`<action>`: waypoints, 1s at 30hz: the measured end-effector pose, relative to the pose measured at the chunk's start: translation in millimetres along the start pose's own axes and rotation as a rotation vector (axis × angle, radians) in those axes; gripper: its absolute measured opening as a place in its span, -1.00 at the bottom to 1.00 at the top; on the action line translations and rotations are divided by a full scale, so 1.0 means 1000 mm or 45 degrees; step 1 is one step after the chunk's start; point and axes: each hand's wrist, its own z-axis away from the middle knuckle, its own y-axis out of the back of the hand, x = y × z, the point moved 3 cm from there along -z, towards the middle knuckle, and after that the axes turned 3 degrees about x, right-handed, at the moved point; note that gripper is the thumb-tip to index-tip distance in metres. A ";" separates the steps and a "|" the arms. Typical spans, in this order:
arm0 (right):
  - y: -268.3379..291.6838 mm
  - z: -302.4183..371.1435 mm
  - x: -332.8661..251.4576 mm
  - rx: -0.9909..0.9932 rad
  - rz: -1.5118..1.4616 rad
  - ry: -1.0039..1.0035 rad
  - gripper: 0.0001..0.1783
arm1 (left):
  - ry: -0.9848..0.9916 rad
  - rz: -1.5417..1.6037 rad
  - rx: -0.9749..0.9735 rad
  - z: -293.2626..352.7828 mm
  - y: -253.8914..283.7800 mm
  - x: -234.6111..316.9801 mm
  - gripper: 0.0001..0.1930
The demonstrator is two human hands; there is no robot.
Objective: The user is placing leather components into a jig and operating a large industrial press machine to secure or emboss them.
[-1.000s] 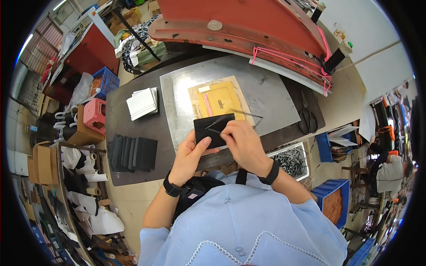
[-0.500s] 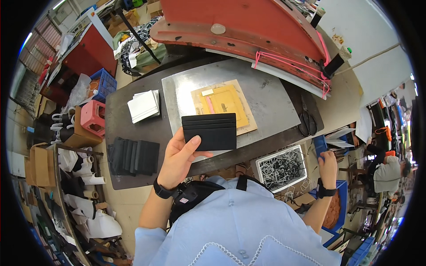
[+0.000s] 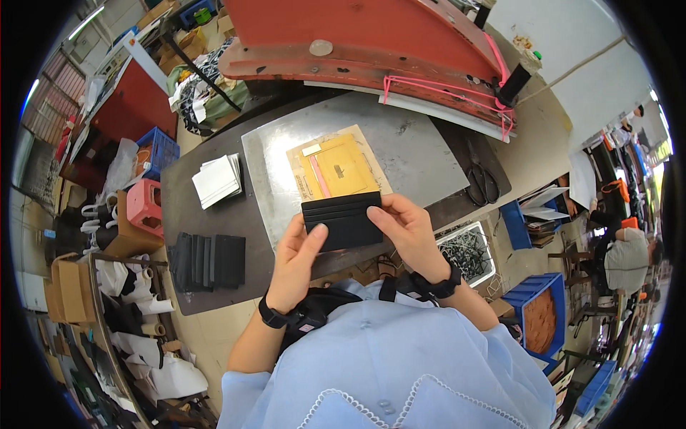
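Note:
A black card holder with stepped slots is held up in front of me between both hands. My left hand grips its lower left corner, thumb on the front face. On its right side my right hand pinches the upper edge area, thumb also on the front. Behind it, a yellow die board with a pink strip lies on a metal plate. Left of the plate sits a stack of white cards. Nearer to me, a row of black pieces like the held one rests on the dark table.
A red press machine with pink cord overhangs the table's far side. Black scissors lie at the right edge. A white bin of metal frames stands below, beside a blue crate. At left is a pink stool; a person sits far right.
My right hand has come in from the right side and taken hold of the card holder's right part. The left hand keeps its grip. The whole view has shifted slightly.

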 end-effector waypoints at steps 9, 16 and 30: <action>-0.001 0.000 0.045 -0.025 -0.388 -0.279 -0.76 | 0.087 -0.092 0.308 0.021 0.030 -0.016 -0.76; 0.006 -0.003 0.050 -0.027 -0.313 -0.370 -0.76 | 0.091 -0.021 0.460 0.030 0.031 -0.034 -0.80; 0.018 -0.020 0.057 -0.166 -0.241 -0.521 -0.71 | 0.093 0.042 0.526 0.036 0.015 -0.037 -0.72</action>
